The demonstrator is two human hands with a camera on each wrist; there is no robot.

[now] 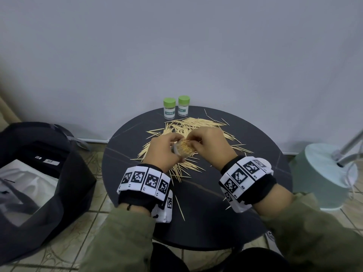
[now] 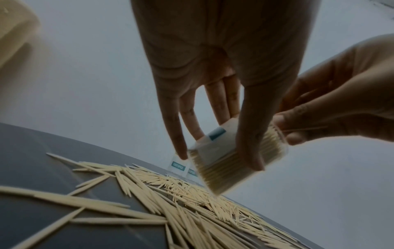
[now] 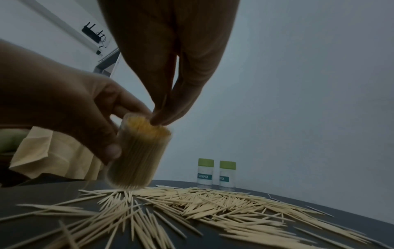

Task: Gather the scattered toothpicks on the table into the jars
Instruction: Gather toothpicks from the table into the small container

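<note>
My left hand (image 1: 167, 148) grips a clear open jar (image 1: 182, 149) packed with toothpicks, tilted above the table; thumb and fingers wrap the jar (image 2: 232, 161). My right hand (image 1: 208, 142) pinches toothpicks at the mouth of the jar (image 3: 138, 151), its fingertips (image 3: 158, 120) pressed together on their ends. Scattered toothpicks (image 1: 188, 124) lie in a loose heap under and beyond both hands, toothpicks (image 3: 192, 202) covering much of the dark top. Two more jars with green lids, one jar (image 1: 169, 108) and its neighbour (image 1: 183, 106), stand shut at the table's far edge.
The round dark table (image 1: 206, 203) stands against a pale wall. A black bag (image 1: 59, 173) with a white box sits on the floor to the left. A pale green lamp base (image 1: 324, 173) stands at the right. Tiled floor surrounds the table.
</note>
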